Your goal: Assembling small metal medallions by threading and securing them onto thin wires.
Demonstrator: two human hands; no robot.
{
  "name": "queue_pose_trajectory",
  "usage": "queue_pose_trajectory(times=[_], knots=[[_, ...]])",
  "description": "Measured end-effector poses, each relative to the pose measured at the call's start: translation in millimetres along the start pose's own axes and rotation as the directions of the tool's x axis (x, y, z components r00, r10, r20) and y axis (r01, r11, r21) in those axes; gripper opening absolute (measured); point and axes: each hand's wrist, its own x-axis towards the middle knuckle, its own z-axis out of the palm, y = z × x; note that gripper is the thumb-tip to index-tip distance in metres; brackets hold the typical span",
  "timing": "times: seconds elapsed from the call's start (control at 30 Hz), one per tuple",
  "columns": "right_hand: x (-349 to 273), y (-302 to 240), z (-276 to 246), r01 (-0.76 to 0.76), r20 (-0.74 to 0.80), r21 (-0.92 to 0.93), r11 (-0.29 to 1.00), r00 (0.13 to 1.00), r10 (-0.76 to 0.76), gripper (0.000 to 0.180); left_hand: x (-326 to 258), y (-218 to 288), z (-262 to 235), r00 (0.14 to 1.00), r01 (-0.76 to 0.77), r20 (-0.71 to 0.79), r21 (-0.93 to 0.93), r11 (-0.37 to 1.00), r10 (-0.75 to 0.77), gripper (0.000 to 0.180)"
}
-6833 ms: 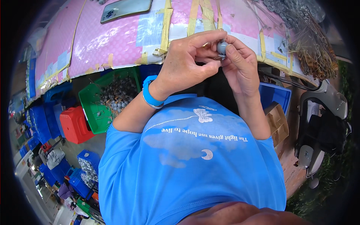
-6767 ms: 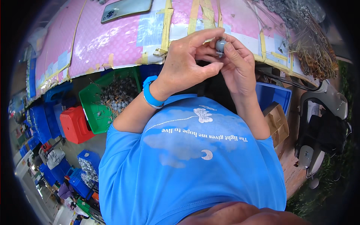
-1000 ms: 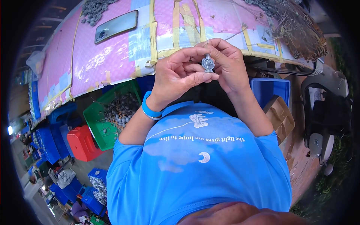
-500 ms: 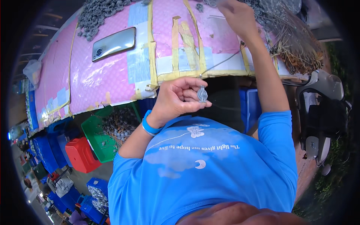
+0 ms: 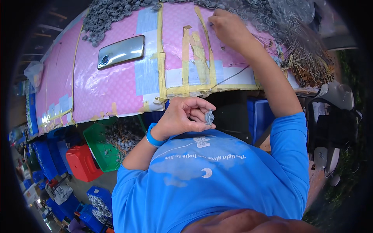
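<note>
One grey part (image 5: 209,116) sits pinched in left hand (image 5: 182,118); right hand (image 5: 227,26), fingers curled, touches pink table (image 5: 97,89).

I have one view only, from the head camera, looking steeply down over my own chest and blue shirt (image 5: 217,174). It faces forward onto the pink table (image 5: 116,89), close in, with fisheye bending at the rim and bins (image 5: 79,163) lower left.

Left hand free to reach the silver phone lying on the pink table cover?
Probably not freely: the left hand pinches a small grey metal part. The silver phone lies uncovered on the pink table cover, with nothing between them, so only the occupied fingers hinder it.
</note>
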Motion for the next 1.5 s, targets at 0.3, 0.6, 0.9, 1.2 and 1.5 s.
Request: queue_pose_trajectory(times=[0.3,0.6,0.9,1.2,1.5], knots=[[-11,-1,-16,-0.086,0.076,0.059,0.995,0.994,0.082,0.017,-18,-6,9,0.998,-0.066,-0.025,-0.026,0.997,0.065,0.045],[-41,-24,-22,-0.1,-0.017,0.063,0.993,0.995,0.101,0.019,-35,-15,15,0.993,-0.07,-0.093,0.091,0.993,0.078,0.047],[-52,-33,-28,-0.015,0.113,-0.089,0.996,0.993,0.025,0.019,-39,-4,26,0.939,-0.203,-0.283,-0.001,0.979,0.194,0.043],[-104,-163,-100,-0.291,0.129,0.762,0.579,0.944,0.304,0.022,-35,1,24,0.781,-0.396,-0.395,0.285,0.873,0.483,0.042],[-123,-176,-98,-0.309,0.204,0.891,0.331,0.926,0.317,0.022,-30,1,21,0.746,-0.399,-0.378,0.407,0.822,0.549,0.041]])
